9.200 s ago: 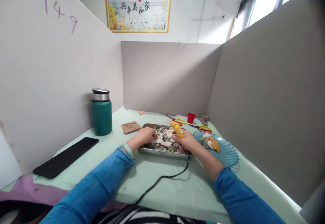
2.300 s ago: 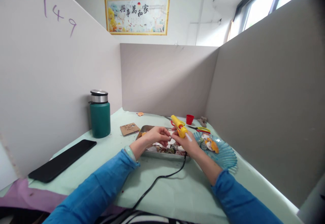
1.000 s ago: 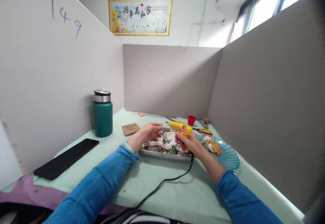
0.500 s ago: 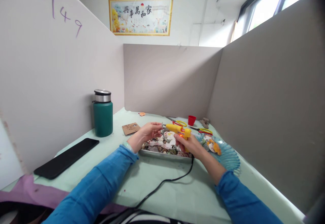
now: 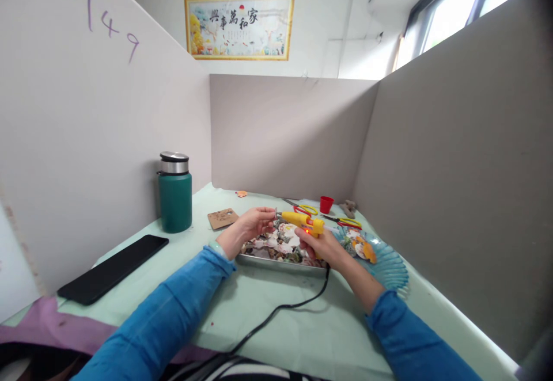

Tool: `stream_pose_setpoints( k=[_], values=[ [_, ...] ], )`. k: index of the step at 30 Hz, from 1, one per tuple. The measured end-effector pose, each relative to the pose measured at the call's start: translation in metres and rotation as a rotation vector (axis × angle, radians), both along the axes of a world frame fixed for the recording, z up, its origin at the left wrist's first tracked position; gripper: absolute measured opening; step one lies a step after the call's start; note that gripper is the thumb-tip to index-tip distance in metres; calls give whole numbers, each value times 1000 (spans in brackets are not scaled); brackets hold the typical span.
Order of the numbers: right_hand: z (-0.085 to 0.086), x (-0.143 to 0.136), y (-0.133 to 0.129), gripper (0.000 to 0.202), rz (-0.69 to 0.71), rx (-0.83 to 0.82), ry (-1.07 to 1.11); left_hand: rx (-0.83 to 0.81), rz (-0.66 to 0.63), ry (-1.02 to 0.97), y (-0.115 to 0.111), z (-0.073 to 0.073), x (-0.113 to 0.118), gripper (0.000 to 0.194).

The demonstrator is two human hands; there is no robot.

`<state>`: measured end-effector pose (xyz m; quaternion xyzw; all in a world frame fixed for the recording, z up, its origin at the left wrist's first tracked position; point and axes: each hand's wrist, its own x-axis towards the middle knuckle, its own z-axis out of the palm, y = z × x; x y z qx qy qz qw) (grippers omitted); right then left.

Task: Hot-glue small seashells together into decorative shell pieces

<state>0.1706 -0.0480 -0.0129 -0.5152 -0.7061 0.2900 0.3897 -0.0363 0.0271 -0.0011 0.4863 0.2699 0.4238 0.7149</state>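
Note:
My right hand (image 5: pixel 317 243) is wrapped round the handle of a yellow glue gun (image 5: pixel 298 218), whose red light glows. Its nozzle points left, close to a small pale piece (image 5: pixel 276 212) pinched in the fingertips of my left hand (image 5: pixel 254 223); the piece is too small to name. Both hands are above a metal tray (image 5: pixel 280 263) full of shells (image 5: pixel 283 247). From the gun a black cord (image 5: pixel 276 310) runs down toward me. Right of the tray lies a blue shell-shaped plate (image 5: pixel 393 266) with shells and an orange piece on it.
A green bottle (image 5: pixel 175 202) and a black phone (image 5: pixel 114 269) are at left. Behind the tray are a brown card (image 5: pixel 222 218), two pairs of scissors (image 5: pixel 306 209) (image 5: pixel 343 221) and a red cup (image 5: pixel 326 204). Grey partitions (image 5: pixel 289 133) enclose the table.
The glue gun in my right hand has shifted very slightly left, its nozzle nearer the small piece. My left hand has barely moved.

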Motion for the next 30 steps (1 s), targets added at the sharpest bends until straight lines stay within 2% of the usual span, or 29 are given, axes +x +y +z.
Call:
stream_pose_setpoints(
  k=[19, 30],
  values=[
    [2, -1, -1, 49, -48, 11, -38, 32, -16, 25, 2, -2, 0, 19],
    [6, -4, -6, 48, -51, -6, -54, 25, 34, 18, 3, -1, 0, 18]
  ],
)
